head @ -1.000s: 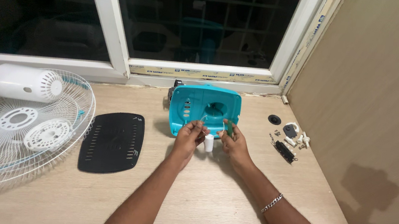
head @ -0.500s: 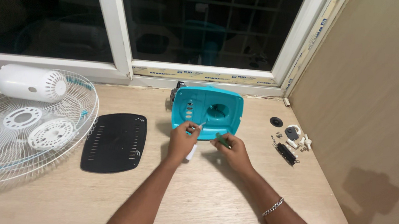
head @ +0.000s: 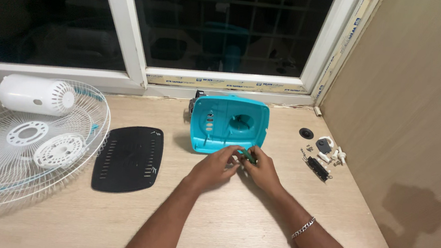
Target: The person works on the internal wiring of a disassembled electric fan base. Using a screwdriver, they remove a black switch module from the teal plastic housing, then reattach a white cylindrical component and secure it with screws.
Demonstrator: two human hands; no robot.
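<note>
A teal plastic fan base housing [head: 228, 123] stands on the wooden table near the window. Just in front of it my left hand [head: 216, 167] and my right hand [head: 263, 170] meet, fingertips pinched together around a small green part [head: 248, 155]. The white piece seen between the hands earlier is hidden by the fingers. A chain bracelet circles my right wrist.
A black vented plate [head: 130, 157] lies left of the hands. A white wire fan guard [head: 19, 139] with a white motor cover [head: 34, 94] sits at the far left. Small screws and black and white parts [head: 323, 153] lie at the right near the wall.
Both hands have drawn back from the teal housing toward me and closed together over the small green part; the small white piece between them is no longer visible.
</note>
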